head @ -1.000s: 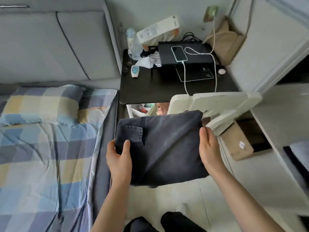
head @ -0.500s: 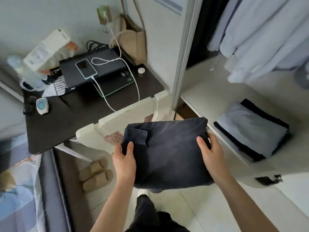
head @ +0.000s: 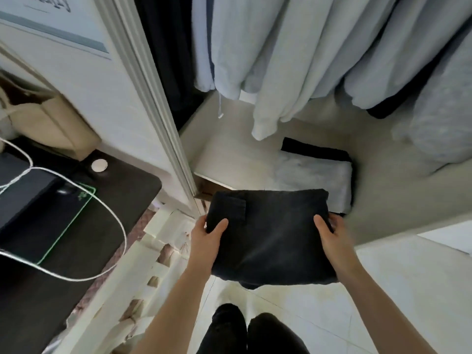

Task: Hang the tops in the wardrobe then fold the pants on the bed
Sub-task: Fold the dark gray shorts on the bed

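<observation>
Folded dark grey denim pants (head: 268, 233) are sitting in the air between both hands, right in front of the open white wardrobe (head: 143, 80). The left hand (head: 207, 236) is gripping the left edge, thumb on top and fingers tucked under. The right hand (head: 329, 236) is gripping the right edge the same way.

A second ago the person was facing the bed and the black desk (head: 76, 226). Now they are turning to the wardrobe, and the pants are hanging just above the front of the pale shelf (head: 383, 200). A folded pale grey and black pile (head: 316, 172) is lying there already. Light grey tops (head: 293, 60) are hanging above it. I think the folding is done and the pants are going onto that pile.
</observation>
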Motion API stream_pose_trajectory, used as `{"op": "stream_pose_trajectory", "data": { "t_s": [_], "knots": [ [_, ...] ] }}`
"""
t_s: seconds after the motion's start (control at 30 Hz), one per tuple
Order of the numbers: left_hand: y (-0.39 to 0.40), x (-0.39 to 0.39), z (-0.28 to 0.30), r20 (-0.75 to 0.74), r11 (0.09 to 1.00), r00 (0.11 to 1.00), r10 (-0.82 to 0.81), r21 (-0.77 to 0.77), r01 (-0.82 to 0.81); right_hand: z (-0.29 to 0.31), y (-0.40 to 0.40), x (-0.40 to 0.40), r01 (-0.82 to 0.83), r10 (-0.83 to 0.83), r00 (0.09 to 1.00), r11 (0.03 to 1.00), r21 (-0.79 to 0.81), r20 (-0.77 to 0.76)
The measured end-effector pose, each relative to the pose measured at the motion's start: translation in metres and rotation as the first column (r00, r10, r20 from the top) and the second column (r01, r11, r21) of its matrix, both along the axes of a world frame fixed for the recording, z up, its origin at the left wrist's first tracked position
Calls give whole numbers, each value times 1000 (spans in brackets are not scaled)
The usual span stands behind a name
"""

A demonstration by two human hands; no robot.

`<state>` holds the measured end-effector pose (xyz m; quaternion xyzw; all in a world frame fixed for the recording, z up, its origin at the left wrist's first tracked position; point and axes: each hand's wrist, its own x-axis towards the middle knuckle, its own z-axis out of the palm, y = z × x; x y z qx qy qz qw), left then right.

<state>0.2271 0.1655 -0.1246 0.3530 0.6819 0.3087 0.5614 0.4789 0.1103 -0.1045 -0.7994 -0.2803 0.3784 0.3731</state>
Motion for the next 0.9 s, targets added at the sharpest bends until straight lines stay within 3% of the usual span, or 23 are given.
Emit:
{"op": "stream_pose_trajectory", "data": {
  "t_s": [0.07, 0.23, 0.4, 0.5, 0.6, 0.7, 0.8, 0.9],
  "knots": [
    [22, 17, -4, 20, 998, 998, -67, -11, 68, -1, 9, 12, 46, -45, 999, 999, -5, 27],
    [99, 83, -16, 71, 977, 977, -201, 83, 195, 6, 66, 62, 205, -221, 940, 975, 87, 259],
    [183, 158, -41, 87, 943, 958, -273, 223, 249, -16, 127, 111, 338, -379, 710, 923, 185, 593],
    [214, 195, -77, -33, 894, 905, -425, 142, 425, -59, 149, 131, 415, -342, 783, 910, -26, 520],
    [222, 208, -113, -235, 774, 742, -628, -96, 625, -98, 153, 136, 335, -213, 844, 926, -174, 492],
    [229, 206, -129, -263, 846, 808, -527, -72, 528, -115, 150, 136, 294, -179, 832, 945, -145, 525],
    [231, 201, -130, -217, 878, 857, -467, 1, 479, -120, 139, 137, 288, -133, 812, 938, -192, 568],
    [227, 196, -127, -177, 894, 887, -426, 70, 443, -115, 138, 139, 252, -105, 756, 957, -140, 646]
  ]
}}
